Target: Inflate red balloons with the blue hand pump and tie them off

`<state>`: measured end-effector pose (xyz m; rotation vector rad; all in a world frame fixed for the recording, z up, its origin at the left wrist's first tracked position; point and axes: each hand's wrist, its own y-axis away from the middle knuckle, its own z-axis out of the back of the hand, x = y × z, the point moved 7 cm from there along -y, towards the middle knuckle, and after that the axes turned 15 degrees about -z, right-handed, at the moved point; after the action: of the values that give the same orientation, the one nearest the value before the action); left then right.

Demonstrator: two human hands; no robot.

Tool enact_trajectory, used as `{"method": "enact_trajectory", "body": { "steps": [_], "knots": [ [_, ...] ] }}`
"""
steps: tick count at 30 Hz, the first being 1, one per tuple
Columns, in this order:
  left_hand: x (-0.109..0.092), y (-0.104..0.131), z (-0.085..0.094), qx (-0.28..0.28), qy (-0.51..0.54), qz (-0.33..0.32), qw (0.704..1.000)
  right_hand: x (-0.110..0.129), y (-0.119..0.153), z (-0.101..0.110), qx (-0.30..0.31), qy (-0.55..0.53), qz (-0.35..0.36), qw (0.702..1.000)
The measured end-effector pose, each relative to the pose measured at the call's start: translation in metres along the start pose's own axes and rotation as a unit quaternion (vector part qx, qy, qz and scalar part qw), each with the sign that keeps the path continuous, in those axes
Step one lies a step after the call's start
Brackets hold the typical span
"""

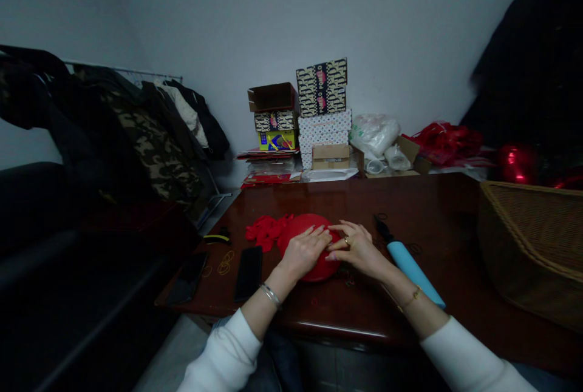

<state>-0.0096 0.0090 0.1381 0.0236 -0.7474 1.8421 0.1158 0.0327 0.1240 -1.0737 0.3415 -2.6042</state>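
A round, inflated red balloon (314, 272) lies on the dark wooden table in front of me. My left hand (306, 251) rests across its top, fingers stretched out and lying flat. On its right side, my right hand (355, 247) touches the balloon with fingers and thumb spread, the fingertips close to those of my left hand. Several limp red balloons (264, 232) are heaped just left of the round one. To the right of my right hand lies a light blue hand pump (415, 273) with a black nozzle end.
Two dark phones (248, 273) (187, 278) and some yellow rubber bands (225, 263) are at the left. A wicker basket (523, 246) stands on the right. Stacked boxes (323, 128), plastic bags (376, 134) and red wrapping (449, 140) sit beyond the table (410, 198). Clothes (146, 143) hang at left.
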Motion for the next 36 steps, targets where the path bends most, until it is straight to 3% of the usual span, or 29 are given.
{"method": "enact_trajectory", "body": {
  "steps": [5,13,18,24,29,36],
  "knots": [
    [0.007,0.002,0.008,-0.043,0.026,0.031,0.998,-0.016,-0.008,0.009,-0.056,-0.131,-0.053,0.988],
    [0.018,0.007,0.006,-0.120,0.052,0.110,0.985,0.027,-0.018,-0.009,-0.083,-0.296,-0.048,0.950],
    [0.029,0.024,0.007,-0.165,0.095,0.180,0.965,0.033,-0.023,-0.025,-0.064,-0.295,-0.050,0.952],
    [0.032,0.030,0.016,-0.162,0.163,0.197,0.953,0.027,-0.028,-0.031,-0.037,-0.279,-0.045,0.958],
    [0.034,0.031,0.025,-0.145,0.182,0.203,0.951,0.018,-0.033,-0.037,-0.009,-0.414,-0.086,0.906],
    [0.039,0.035,0.019,-0.183,0.227,0.238,0.926,0.026,-0.029,-0.028,-0.019,-0.256,-0.076,0.963]
  ]
}}
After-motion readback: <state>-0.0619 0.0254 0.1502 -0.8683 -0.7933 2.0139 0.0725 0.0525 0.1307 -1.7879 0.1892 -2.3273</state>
